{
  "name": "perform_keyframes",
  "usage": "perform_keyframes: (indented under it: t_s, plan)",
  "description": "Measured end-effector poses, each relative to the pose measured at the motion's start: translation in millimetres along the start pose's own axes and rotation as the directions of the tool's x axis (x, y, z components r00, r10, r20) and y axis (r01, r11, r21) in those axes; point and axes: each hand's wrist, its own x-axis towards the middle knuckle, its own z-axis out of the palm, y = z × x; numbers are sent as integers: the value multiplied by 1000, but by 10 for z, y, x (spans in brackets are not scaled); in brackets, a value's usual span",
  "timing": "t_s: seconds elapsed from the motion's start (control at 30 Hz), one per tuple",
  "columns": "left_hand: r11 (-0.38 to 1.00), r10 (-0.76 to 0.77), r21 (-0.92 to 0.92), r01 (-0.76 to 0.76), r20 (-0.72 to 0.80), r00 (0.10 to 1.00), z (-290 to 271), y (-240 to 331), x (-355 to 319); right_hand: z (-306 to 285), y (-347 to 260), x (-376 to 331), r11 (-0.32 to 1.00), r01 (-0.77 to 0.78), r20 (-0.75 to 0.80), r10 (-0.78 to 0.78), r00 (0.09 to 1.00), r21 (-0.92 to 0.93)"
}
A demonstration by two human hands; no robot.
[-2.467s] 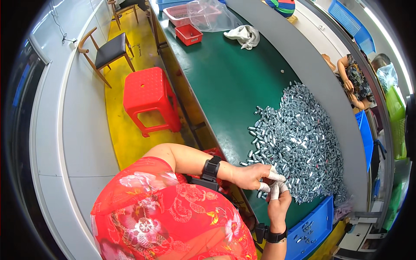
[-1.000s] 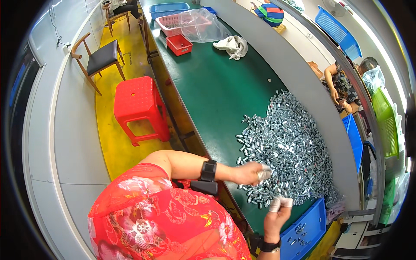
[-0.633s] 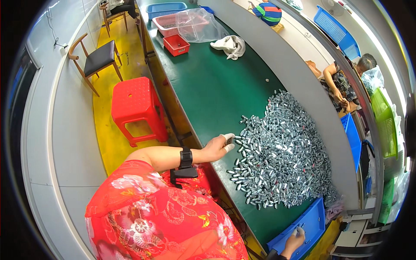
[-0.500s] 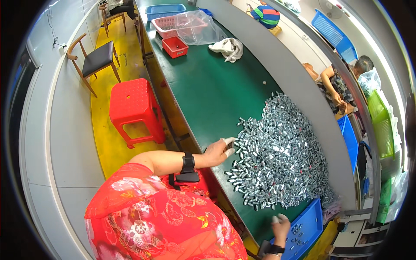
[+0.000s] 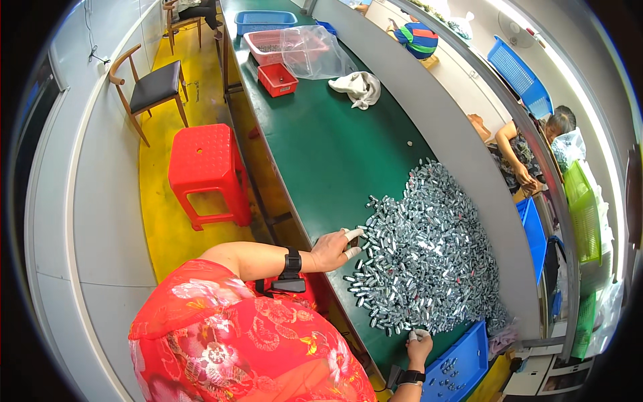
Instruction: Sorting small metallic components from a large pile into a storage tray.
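Note:
A large heap of small shiny silver metal pieces (image 5: 429, 251) lies on the green table (image 5: 335, 144). At the heap's left edge is my left hand (image 5: 331, 250), with pale covers on its thumb and a finger. Those two are apart, and I see nothing held between them. My right hand (image 5: 419, 348) touches the heap's near edge, its covered fingertips pressed together. Whatever they pinch is too small to make out. Just right of that hand stands a blue tray (image 5: 475, 347) holding several loose silver pieces.
Farther along the table are a red bin (image 5: 276, 80), a pink basket (image 5: 258, 48), a clear plastic bag (image 5: 315, 57), a blue basket (image 5: 266, 20) and a white cloth (image 5: 357, 88). A grey partition (image 5: 429, 110) runs along the right. On the left stands a red stool (image 5: 201, 157). People sit beyond the partition.
My right hand has moved from beside the blue tray up to the heap's near edge, and its fingers have come together. My left hand stays at the heap's left edge. The view has shifted slightly.

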Motion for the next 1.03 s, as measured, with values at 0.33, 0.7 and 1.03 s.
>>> perform_keyframes:
  t_s: [0.33,0.7,1.03]
  plan:
    - [984,8,-177,-31,-130,991,136,-42,58,-293,-1054,-422,917,332,-186,-295,937,222]
    - [485,278,-792,371,541,794,-142,1300,434,74,-2446,-612,786,477,-65,-494,867,394]
    - [454,305,-763,460,619,724,-131,1310,262,116,-2385,-747,786,597,-62,-595,801,163]
